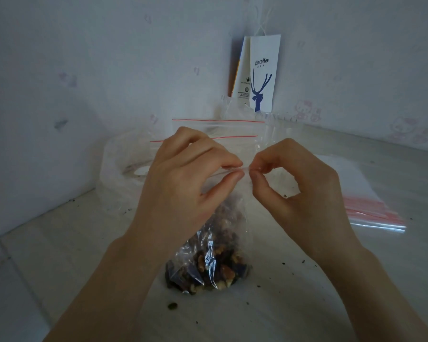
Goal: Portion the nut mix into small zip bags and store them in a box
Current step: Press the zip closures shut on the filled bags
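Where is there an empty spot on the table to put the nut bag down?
Bare table lies left of the left hand, up to the wall. Another patch lies front right, nearer than the stack of empty zip bags, with only crumbs. Behind the nut bag it is crowded: large clear bags and a coffee paper bag.

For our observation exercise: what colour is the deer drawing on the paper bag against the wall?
The deer is blue on the white paper bag; head view.
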